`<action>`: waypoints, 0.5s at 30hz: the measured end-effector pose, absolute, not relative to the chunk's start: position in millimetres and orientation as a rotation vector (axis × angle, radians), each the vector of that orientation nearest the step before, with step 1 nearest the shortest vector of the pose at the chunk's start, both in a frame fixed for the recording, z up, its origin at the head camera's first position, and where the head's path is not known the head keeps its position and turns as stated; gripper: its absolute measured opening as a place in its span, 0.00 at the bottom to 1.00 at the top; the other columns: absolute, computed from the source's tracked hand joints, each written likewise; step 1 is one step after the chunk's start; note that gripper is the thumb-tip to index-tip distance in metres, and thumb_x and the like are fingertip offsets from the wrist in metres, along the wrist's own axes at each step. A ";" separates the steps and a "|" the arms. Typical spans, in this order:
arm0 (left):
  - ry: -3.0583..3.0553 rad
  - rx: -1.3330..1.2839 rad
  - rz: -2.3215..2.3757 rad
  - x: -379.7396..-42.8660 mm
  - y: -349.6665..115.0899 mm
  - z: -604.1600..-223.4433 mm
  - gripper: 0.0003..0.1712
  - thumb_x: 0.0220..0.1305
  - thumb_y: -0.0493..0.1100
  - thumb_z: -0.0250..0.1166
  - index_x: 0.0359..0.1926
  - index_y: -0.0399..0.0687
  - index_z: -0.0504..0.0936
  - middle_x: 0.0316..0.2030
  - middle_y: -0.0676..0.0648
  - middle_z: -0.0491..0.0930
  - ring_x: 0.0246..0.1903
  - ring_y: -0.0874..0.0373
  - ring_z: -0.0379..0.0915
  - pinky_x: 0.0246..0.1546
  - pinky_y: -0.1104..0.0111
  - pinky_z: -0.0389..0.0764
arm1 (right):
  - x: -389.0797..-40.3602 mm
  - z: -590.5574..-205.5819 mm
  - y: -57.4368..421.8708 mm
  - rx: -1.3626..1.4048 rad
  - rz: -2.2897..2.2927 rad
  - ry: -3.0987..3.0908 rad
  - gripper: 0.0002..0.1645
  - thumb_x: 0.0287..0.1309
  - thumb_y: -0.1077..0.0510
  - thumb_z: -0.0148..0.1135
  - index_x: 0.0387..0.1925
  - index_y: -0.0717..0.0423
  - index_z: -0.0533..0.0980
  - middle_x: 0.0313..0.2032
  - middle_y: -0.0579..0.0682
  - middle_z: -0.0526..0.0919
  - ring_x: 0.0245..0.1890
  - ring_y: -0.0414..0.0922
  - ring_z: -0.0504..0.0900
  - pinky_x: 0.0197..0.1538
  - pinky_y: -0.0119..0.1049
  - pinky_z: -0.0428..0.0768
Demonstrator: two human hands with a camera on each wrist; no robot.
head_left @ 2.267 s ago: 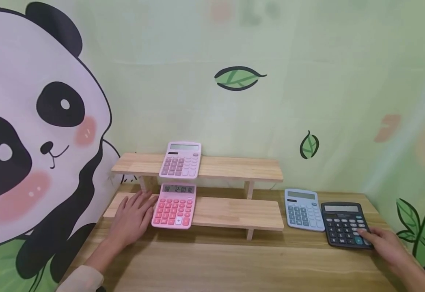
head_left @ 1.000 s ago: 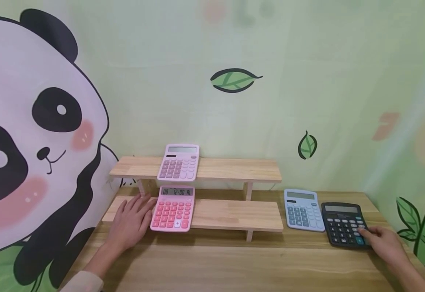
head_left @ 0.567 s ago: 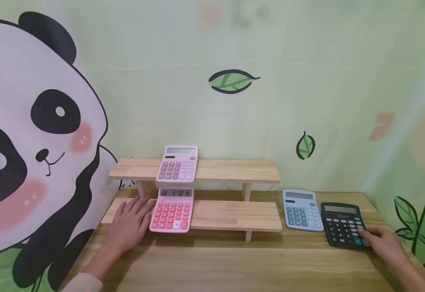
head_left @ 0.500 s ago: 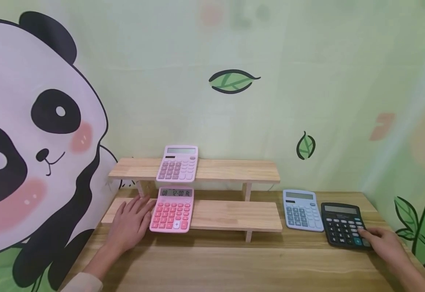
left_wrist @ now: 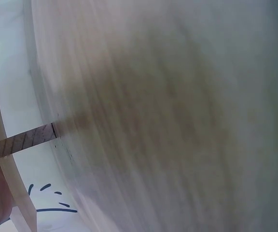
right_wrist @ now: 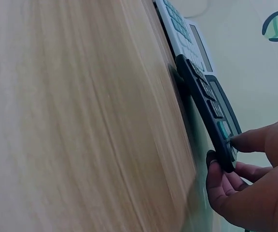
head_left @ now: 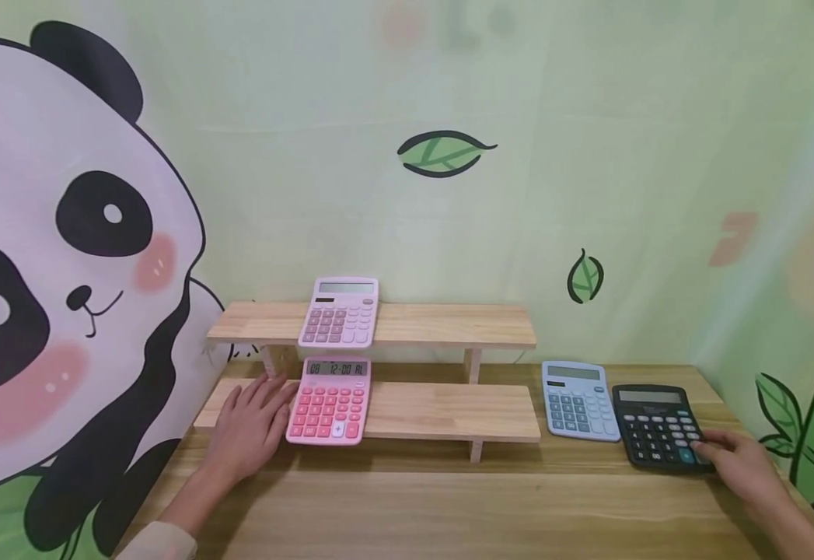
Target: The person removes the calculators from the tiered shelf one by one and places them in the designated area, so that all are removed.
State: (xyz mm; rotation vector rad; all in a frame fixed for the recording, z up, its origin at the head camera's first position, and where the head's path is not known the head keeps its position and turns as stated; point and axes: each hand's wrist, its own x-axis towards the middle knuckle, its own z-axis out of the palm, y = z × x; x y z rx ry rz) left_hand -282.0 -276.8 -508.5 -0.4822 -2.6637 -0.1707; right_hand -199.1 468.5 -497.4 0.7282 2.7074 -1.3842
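The right hand (right_wrist: 262,191) pinches a black calculator (right_wrist: 210,104) at one edge.

The display (head_left: 337,368) of the pink calculator (head_left: 330,401) read "08", "12-00" and "AL"; its white key (head_left: 338,429) bore a plus sign. On the black calculator's (head_left: 661,428) bottom key row (head_left: 648,456) stood "0" and "00". Marks on the lilac calculator (head_left: 339,313) and blue calculator (head_left: 580,400) were too small to read.

L hand (head_left: 251,428) covers part of the lower shelf (head_left: 448,411), sleeve (head_left: 158,542) chopped by the bottom edge. L wrist cam's mostly blurry wood (left_wrist: 153,121), w/ a cut-off bit that's prob. the hand. In head view, black calc (head_left: 662,432) hides part of R hand (head_left: 741,467); print below its screen (head_left: 650,397) is too small to read. R wrist cam crops blue calc (right_wrist: 182,36) up top.
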 end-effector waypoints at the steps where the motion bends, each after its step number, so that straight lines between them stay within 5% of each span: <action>1: -2.662 -0.482 -0.170 -281.9 -276.9 -508.6 0.28 0.82 0.54 0.49 0.75 0.54 0.76 0.76 0.42 0.69 0.77 0.37 0.58 0.74 0.33 0.56 | -200.0 -497.7 468.3 0.736 -1.387 2.707 0.39 0.78 0.57 0.53 0.74 0.82 0.54 0.69 0.81 0.61 0.65 0.71 0.68 0.58 0.60 0.78; 15: -2.663 -0.482 -0.161 -282.1 -278.1 -510.1 0.28 0.82 0.54 0.49 0.74 0.55 0.76 0.75 0.42 0.70 0.77 0.37 0.58 0.74 0.33 0.56 | -206.5 -495.1 469.0 0.721 -1.405 2.721 0.38 0.79 0.59 0.53 0.76 0.80 0.54 0.70 0.81 0.61 0.67 0.71 0.67 0.60 0.61 0.77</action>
